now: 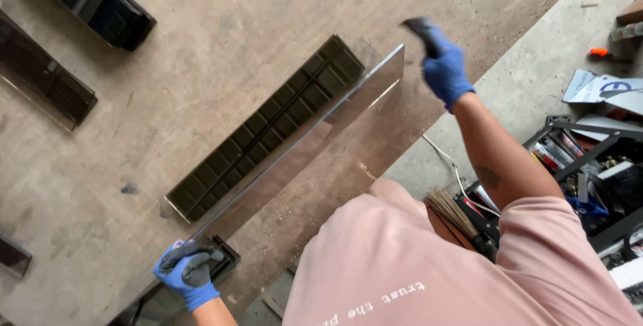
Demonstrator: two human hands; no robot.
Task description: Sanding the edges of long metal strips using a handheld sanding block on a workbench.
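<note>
A long shiny strip [315,142] runs diagonally across the brown workbench [201,51], tilted on edge and reflecting the surface. Beside it lies a dark green panel [268,122] divided into small squares. My left hand [187,274], in a blue glove with grey fingers, is closed over the strip's near end, where a dark frame piece [226,254] sits. My right hand [442,61], also in a blue glove, is raised and blurred just beyond the strip's far end. Whether it touches the strip is unclear. My pink shirt [402,272] fills the lower frame.
Dark glossy box-like pieces lie at the bench's upper left [100,5], left [40,75] and lower left edge [10,256]. To the right, on the concrete floor [522,78], are a pale-bristled brush [450,209], a rack of tools [589,165], a white cable [442,155] and a cardboard box [596,88].
</note>
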